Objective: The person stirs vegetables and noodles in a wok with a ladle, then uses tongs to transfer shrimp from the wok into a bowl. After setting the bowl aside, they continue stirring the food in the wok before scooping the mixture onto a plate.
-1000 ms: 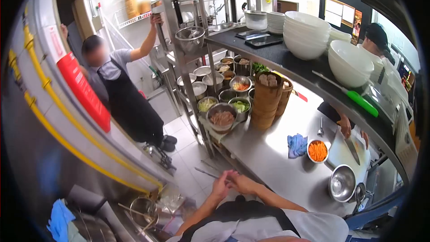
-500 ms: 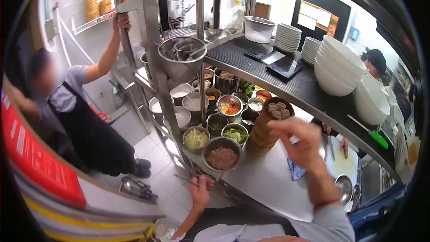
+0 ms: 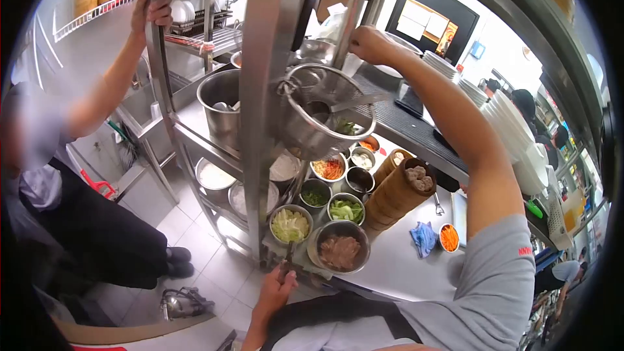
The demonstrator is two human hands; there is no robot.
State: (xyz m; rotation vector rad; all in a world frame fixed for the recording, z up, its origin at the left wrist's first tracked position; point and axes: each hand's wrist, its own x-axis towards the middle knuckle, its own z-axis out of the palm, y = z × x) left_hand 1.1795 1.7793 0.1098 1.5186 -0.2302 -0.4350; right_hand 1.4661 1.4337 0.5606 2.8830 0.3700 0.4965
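Note:
My left hand (image 3: 273, 294) is low at the counter's front edge, its fingers closed round a thin utensil (image 3: 288, 261) whose tip reaches the bowl of chopped cabbage (image 3: 290, 224). To its right is a metal bowl of raw meat (image 3: 338, 251). My right hand (image 3: 370, 45) is raised over the upper shelf (image 3: 383, 107), beside a metal post and the metal container (image 3: 400, 45). Its fingers are curled together; what they hold, if anything, is hidden. Below my right forearm, a tall bamboo steamer stack (image 3: 396, 201) carries meatballs (image 3: 418, 179) on top.
A hanging strainer (image 3: 325, 114) and a thick upright (image 3: 263, 110) stand between shelf and aisle. At left a co-worker's hand (image 3: 151, 12) grips the rack. Stacked white bowls (image 3: 510, 130), a blue cloth (image 3: 423, 239) and shredded carrot (image 3: 449, 237) are at right.
My right hand has moved up and left, from above the counter to over the shelf. My left hand's utensil now points up toward the cabbage. The view has shifted, bringing the carrot bowl into sight.

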